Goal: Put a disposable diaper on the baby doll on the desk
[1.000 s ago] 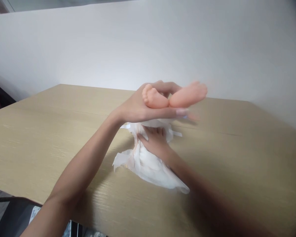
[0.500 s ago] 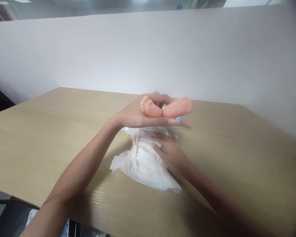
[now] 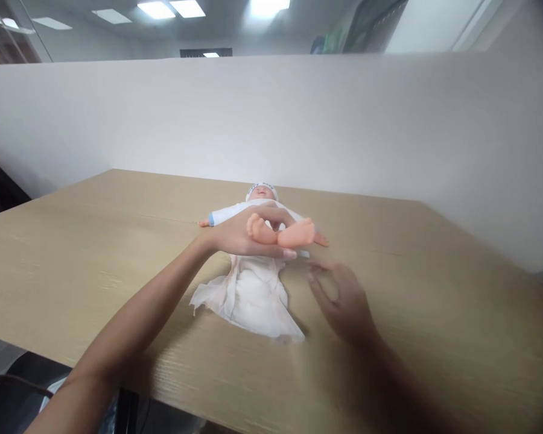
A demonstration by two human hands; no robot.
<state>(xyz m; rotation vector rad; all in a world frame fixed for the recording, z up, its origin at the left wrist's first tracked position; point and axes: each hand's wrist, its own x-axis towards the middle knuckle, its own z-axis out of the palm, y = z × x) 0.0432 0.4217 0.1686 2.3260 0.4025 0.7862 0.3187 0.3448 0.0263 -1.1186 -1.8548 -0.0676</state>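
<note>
A baby doll in a white top and cap lies on its back on the wooden table, head pointing away from me. My left hand is closed around the doll's ankles and holds both feet lifted. Beneath the doll's bottom, a white diaper is spread open toward me. My right hand hovers just right of the diaper with its fingers apart and nothing in it; it is blurred by motion.
A white partition wall runs along the back and right side of the table. The table's near edge runs across the bottom left, with dark objects below it. Ceiling lights show above the partition.
My right hand has come off the diaper and moved to the right. The left hand has lowered the doll's feet, and the view has tilted up so that the doll's head and body show.
</note>
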